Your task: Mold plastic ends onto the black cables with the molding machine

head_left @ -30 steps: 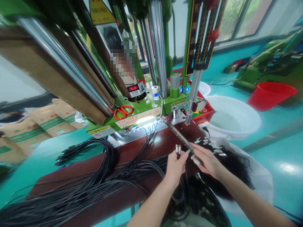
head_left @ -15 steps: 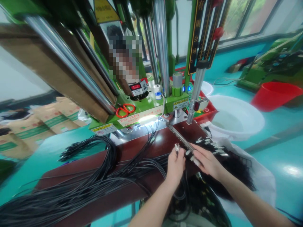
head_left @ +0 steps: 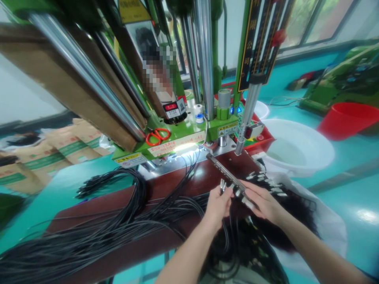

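Note:
My right hand [head_left: 262, 197] grips the near end of a long metal bar [head_left: 220, 167], which slants away to the left over the brown table [head_left: 166, 183]. Pale connectors [head_left: 247, 202] sit along the bar beside my right fingers. My left hand [head_left: 218, 203] is closed on metal-tipped cable ends [head_left: 222, 185], close to the bar's left side. Black cables hang down below both hands. A large bundle of black cables [head_left: 97, 240] lies across the table to the left.
A green press machine [head_left: 189, 136] stands behind the table, with orange-handled scissors [head_left: 158, 137] on its base. Cables with pale connectors lie on a white sack [head_left: 331, 232] at right. Beyond are a white basin [head_left: 322, 152] and a red bucket [head_left: 346, 120].
My left hand has shifted slightly left and lower, still holding the cable ends. More pale connectors now show along the bar near my right fingers. The view has shifted a little.

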